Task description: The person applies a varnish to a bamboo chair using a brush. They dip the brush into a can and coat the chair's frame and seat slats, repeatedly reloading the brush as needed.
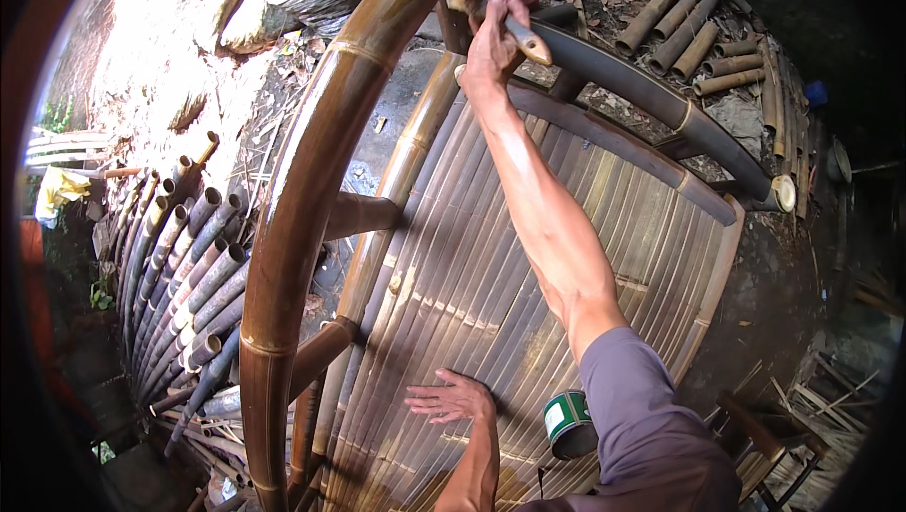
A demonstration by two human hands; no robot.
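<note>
My right hand (493,48) is stretched far forward, its fingers closed round a paintbrush (531,44). The brush's wooden handle, with a hole in its end, sticks out to the right; its head points left by a dark bamboo post, where the bristles are partly hidden. Beneath my arm lies a large bamboo seat (472,219) of long narrow slats in a pole frame. Low over these slats, fingers spread, is my left hand (453,399), holding nothing; whether it touches them I cannot tell. A green can (570,422) with a white label stands to its right.
A thick, glossy curved bamboo rail (302,201) rises along the left side. Another curved rail (651,78) runs across the far side. Bundled bamboo poles (189,295) fan out at left. Cut bamboo pieces (679,26) lie at far right. A yellow cloth (61,189) hangs at far left.
</note>
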